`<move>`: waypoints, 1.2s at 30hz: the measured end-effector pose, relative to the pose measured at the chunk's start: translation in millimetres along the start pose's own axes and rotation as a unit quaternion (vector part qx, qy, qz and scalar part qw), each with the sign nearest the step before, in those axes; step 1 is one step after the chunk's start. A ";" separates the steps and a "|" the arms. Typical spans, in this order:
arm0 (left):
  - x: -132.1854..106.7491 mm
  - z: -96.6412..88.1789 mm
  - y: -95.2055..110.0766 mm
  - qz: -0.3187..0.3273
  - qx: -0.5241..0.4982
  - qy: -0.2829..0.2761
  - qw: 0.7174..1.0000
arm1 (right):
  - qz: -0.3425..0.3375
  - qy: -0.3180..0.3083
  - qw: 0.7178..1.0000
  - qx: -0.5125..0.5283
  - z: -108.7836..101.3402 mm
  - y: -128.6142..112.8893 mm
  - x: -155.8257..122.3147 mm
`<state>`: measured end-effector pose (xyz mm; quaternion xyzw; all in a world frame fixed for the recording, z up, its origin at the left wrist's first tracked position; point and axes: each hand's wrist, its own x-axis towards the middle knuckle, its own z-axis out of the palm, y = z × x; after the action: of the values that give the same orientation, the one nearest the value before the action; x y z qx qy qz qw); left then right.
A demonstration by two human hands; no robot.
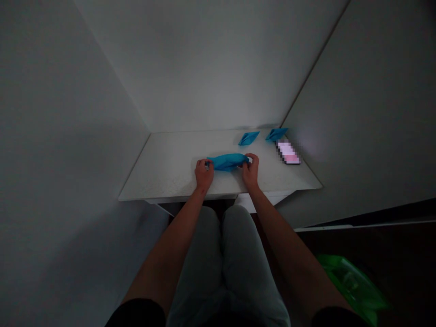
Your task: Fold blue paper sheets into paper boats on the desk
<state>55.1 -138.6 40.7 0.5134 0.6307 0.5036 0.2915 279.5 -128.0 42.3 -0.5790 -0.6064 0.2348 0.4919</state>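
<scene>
A thin blue folded sheet [229,161] stretches between my two hands, low over the white desk top; paper or plastic, I cannot tell. My left hand [204,174] pinches its left end with curled fingers. At the right end, my right hand [250,170] grips the edge between thumb and fingers. The sheet bulges slightly along its length. Beyond it lies a small blue folded piece [249,138], pointed at its ends like a paper boat. A second blue folded piece [276,134] of similar shape sits farther right, near the back corner.
The white desk [163,168] is boxed in by pale walls at the left, back and right. A phone [288,152] with a lit, blurred screen lies at the right. Down on the dark floor at the lower right is a green, shiny plastic bag [354,286].
</scene>
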 end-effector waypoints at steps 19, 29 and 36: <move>-3.7 -32.9 -10.9 0.134 0.155 -0.147 0.968 | 0.064 -0.042 0.992 -0.098 -9.9 -27.7 1.6; -3.0 -34.1 -11.3 0.089 0.100 -0.110 0.985 | 0.069 -0.134 0.987 -0.057 -22.3 -31.5 4.8; -1.4 -36.0 -9.8 0.079 0.101 -0.099 0.987 | 0.070 -0.134 0.987 -0.057 -23.5 -35.9 2.3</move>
<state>20.2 -151.6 43.0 0.6358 0.6039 0.4056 0.2578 283.4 -140.4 83.2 -0.6108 -0.6371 0.3092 0.3542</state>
